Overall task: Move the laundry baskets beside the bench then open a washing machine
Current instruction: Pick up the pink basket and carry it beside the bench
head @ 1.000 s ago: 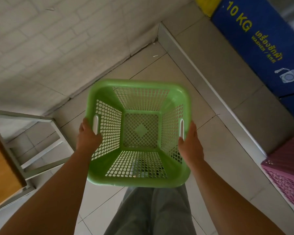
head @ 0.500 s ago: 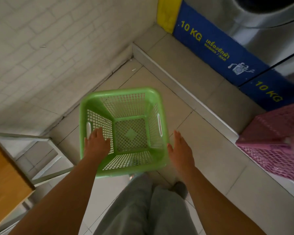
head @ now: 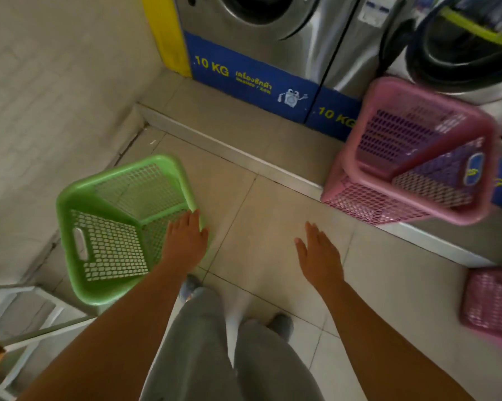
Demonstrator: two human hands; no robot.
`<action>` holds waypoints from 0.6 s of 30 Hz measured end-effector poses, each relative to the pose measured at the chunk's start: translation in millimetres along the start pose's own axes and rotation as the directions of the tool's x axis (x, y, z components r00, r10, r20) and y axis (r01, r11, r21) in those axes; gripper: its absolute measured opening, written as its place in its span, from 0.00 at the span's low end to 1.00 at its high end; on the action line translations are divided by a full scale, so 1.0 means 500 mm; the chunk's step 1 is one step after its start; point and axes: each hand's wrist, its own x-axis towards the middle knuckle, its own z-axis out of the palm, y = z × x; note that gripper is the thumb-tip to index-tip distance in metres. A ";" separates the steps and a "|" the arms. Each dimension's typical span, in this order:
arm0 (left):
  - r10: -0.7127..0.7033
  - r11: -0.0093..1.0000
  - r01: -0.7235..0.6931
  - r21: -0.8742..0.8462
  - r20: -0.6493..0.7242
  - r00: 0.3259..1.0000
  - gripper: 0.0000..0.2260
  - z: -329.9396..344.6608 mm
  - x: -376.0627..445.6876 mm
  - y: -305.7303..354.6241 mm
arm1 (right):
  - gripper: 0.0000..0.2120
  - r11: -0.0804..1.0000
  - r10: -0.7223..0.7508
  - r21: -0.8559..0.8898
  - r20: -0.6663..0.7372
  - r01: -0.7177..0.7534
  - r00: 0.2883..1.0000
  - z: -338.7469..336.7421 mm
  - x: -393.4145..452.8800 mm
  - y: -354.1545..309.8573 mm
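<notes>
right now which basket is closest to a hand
The green basket: the left hand overlaps its right rim. The pink basket on the step and the pink one at the right edge sit clear of both hands.

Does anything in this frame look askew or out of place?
Yes: the pink basket sits tilted on the raised step's edge, resting on another pink basket lying on its side, right against the washing machines. The green basket rests on the floor.

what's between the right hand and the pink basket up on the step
Only bare floor tile and the step's edge separate the right hand from the pink basket, as the head view shows.
</notes>
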 end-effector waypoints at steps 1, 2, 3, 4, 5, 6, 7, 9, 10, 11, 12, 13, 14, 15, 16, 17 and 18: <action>0.026 1.000 -0.026 0.001 0.013 1.000 0.24 0.002 -0.010 0.048 | 0.29 1.000 0.024 0.010 -0.012 -0.024 1.000 -0.016 -0.018 0.038; 0.051 0.999 -0.051 0.001 0.025 0.998 0.24 0.004 -0.018 0.097 | 0.29 0.999 0.048 0.021 -0.026 -0.047 0.999 -0.032 -0.034 0.075; 0.079 0.997 -0.079 -0.001 0.028 0.996 0.24 0.007 -0.023 0.142 | 0.29 0.997 0.070 0.029 -0.044 -0.069 0.997 -0.048 -0.047 0.111; 0.113 0.994 -0.112 -0.010 0.027 0.993 0.24 0.011 -0.026 0.186 | 0.29 0.995 0.093 0.035 -0.066 -0.091 0.993 -0.063 -0.058 0.145; 0.147 0.989 -0.146 -0.018 0.024 0.989 0.24 0.014 -0.027 0.226 | 0.29 0.992 0.119 0.041 -0.088 -0.116 0.989 -0.077 -0.066 0.177; 0.181 0.983 -0.180 -0.020 0.021 0.983 0.24 0.016 -0.026 0.264 | 0.29 0.988 0.148 0.049 -0.110 -0.143 0.983 -0.092 -0.072 0.205; 0.215 0.977 -0.215 -0.015 0.017 0.977 0.25 0.018 -0.022 0.300 | 0.28 0.983 0.179 0.064 -0.130 -0.172 0.975 -0.105 -0.076 0.230; 0.273 0.962 -0.273 0.003 0.010 0.962 0.24 0.021 -0.007 0.365 | 0.28 0.969 0.237 0.104 -0.164 -0.222 0.957 -0.127 -0.079 0.272; 0.299 0.954 -0.299 0.014 0.010 0.954 0.24 0.022 0.005 0.395 | 0.28 0.962 0.262 0.124 -0.178 -0.242 0.949 -0.136 -0.076 0.291; 0.322 0.946 -0.322 0.026 0.014 0.947 0.24 0.023 0.019 0.425 | 0.27 0.955 0.284 0.145 -0.188 -0.259 0.940 -0.144 -0.070 0.309; 0.342 0.939 -0.342 0.038 0.021 0.940 0.24 0.023 0.036 0.453 | 0.27 0.947 0.305 0.165 -0.193 -0.276 0.932 -0.154 -0.062 0.326; 0.356 0.933 -0.357 0.046 0.026 0.934 0.24 0.023 0.053 0.481 | 0.27 0.940 0.324 0.180 -0.198 -0.291 0.925 -0.162 -0.052 0.342; 0.365 0.929 -0.366 0.049 0.030 0.930 0.24 0.023 0.071 0.509 | 0.27 0.934 0.340 0.189 -0.202 -0.304 0.918 -0.171 -0.040 0.357; 0.371 0.927 -0.373 0.052 0.035 0.928 0.24 0.023 0.089 0.536 | 0.27 0.928 0.356 0.197 -0.208 -0.317 0.911 -0.181 -0.028 0.373; 0.377 0.924 -0.379 0.055 0.038 0.925 0.24 0.023 0.109 0.564 | 0.27 0.920 0.375 0.207 -0.212 -0.334 0.902 -0.191 -0.014 0.389; 0.383 0.921 -0.385 0.052 0.045 0.923 0.24 0.022 0.130 0.591 | 0.27 0.908 0.400 0.225 -0.213 -0.353 0.892 -0.203 0.001 0.405; 0.387 0.920 -0.389 0.043 0.052 0.921 0.24 0.021 0.153 0.617 | 0.27 0.895 0.425 0.242 -0.209 -0.374 0.881 -0.215 0.018 0.420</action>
